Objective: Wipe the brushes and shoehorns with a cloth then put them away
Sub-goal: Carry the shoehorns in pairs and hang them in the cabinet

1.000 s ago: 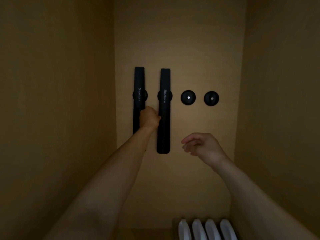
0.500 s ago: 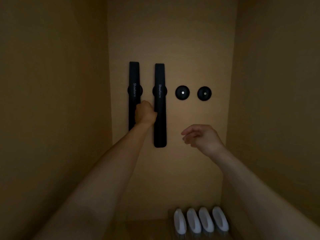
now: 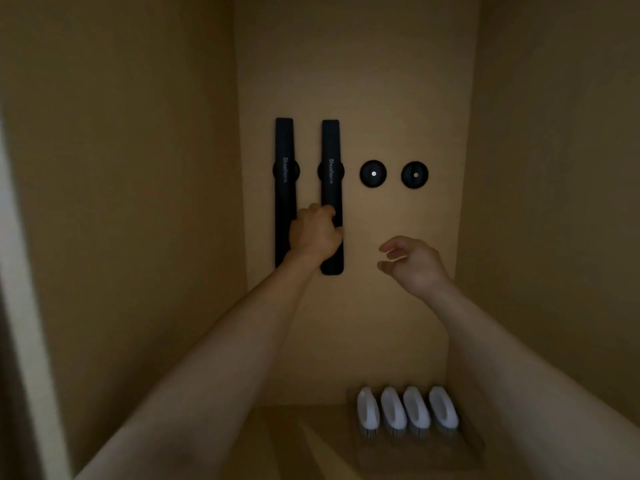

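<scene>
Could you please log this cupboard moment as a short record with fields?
setting: dim tan wooden cupboard
left hand: grips the second long black shoehorn on the back wall
right hand: empty, fingers loosely curled, apart from the wall
other shoehorn: first long black shoehorn hangs left of it
free mounts: two round black wall discs, nothing on them
brushes: four white-handled brushes in a row at bottom right
cloth: none in view

Two black shoehorns [image 3: 284,161] [image 3: 331,157] hang upright side by side; four white brushes [image 3: 407,408] stand below.
</scene>
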`<state>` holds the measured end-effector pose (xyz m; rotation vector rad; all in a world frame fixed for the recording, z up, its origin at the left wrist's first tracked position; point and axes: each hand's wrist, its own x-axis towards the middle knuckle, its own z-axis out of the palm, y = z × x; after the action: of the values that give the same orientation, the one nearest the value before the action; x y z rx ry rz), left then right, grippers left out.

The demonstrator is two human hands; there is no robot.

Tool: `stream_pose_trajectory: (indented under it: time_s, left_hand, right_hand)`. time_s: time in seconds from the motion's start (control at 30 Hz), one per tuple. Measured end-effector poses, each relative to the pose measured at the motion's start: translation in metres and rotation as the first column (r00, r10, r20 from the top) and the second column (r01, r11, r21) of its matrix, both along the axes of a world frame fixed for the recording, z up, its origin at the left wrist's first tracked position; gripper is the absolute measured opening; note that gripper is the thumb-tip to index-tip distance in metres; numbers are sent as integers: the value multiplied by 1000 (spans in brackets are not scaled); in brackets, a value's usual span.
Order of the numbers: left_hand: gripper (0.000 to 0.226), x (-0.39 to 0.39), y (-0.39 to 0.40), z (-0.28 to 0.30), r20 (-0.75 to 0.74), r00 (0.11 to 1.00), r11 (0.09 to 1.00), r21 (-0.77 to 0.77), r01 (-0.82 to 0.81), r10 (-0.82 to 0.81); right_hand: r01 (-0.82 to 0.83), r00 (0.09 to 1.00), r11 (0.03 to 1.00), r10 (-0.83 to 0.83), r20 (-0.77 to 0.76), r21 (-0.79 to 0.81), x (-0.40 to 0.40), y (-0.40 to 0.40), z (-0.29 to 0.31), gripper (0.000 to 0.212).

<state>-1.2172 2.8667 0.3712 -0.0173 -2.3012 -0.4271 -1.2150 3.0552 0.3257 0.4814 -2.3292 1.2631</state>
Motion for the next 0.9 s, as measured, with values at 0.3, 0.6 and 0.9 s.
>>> stream_pose_trajectory:
  time_s: [0.3, 0.6, 0.9]
  left_hand:
    - [58, 88, 41, -30, 197, 973, 990, -96, -102, 120]
    - [57, 235, 80, -84, 253, 945, 978, -40, -206, 209]
    - [53, 380, 73, -108, 235, 909, 930, 45, -364, 344]
  right_hand:
    - [-143, 984, 988, 136, 119, 60, 58, 31, -16, 45]
    - [-315, 944, 945, 304, 126, 84, 141, 49, -48, 49]
    - [-547, 834, 830, 527, 163, 112, 246, 10, -81, 46]
